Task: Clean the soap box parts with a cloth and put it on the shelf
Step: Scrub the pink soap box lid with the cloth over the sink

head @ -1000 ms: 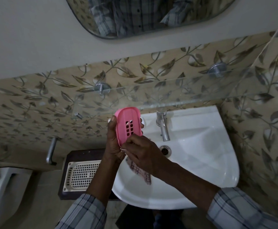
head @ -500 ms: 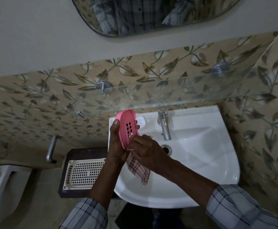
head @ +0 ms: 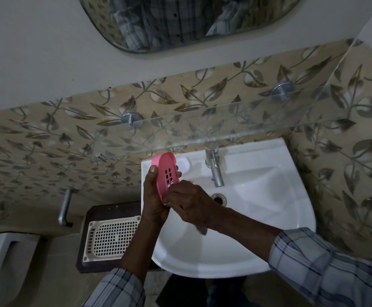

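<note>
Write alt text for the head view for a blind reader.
Over a white ceramic washbasin, the left hand grips an upright pink plastic slotted soap box part while the right hand presses a mostly hidden cloth against its lower end. A clear glass shelf spans the leaf-patterned tiles above.

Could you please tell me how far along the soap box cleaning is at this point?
Done: nothing visibly; no part sits on the glass shelf. In hand: the left hand holds the pink tray upright over the sink while the right hand presses the cloth to its lower end. Left: finishing the wipe, any other parts, then placing it on the shelf.
</note>
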The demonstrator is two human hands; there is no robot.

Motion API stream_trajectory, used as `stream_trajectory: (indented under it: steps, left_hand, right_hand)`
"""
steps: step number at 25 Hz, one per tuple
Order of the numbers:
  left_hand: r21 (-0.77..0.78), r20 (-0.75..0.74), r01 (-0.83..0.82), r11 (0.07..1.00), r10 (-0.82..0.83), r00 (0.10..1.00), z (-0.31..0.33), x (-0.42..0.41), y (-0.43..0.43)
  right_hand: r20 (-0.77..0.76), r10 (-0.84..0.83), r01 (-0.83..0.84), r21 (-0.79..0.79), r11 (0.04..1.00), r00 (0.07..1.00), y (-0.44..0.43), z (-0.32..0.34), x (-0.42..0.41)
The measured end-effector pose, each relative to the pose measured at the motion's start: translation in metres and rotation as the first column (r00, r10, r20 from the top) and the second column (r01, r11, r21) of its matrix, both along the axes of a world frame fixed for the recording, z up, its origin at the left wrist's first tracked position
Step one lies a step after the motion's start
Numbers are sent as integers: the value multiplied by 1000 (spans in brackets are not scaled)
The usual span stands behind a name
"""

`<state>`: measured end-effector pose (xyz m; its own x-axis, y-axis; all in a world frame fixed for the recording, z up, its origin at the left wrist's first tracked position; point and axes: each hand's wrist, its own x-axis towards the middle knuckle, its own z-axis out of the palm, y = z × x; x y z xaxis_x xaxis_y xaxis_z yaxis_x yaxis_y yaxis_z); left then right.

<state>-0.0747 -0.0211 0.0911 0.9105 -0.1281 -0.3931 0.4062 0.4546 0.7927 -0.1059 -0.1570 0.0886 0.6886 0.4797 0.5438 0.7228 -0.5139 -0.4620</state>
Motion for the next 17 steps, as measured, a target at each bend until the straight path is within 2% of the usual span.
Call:
stream_trajectory:
  steps: [3,7,12,14,17]
  left_hand:
    - [46,8,-13,999,12,1000,-3,-2,2]
    - [73,-13,-33,997,34,999,-7,-5,2]
    - [-5,6,-143,990,143,990,-12,-1,13]
    - [-32,2,-148,988,149,989,-11,1,12]
    - [13,-8,-198,980,198,980,-6,7,2]
  right_hand:
    - [-87,3,-4,-6,1000,996,2,0,-2]
    - [-116,-37,39,17,999,993,6,-4,-9]
    - [-268,17,-1,60,998,963,5,-19,-15]
    - [-305,-54,101,140,985,951,8,-29,-21]
    - [-410,-179,343,372,862,894,22,-40,-28]
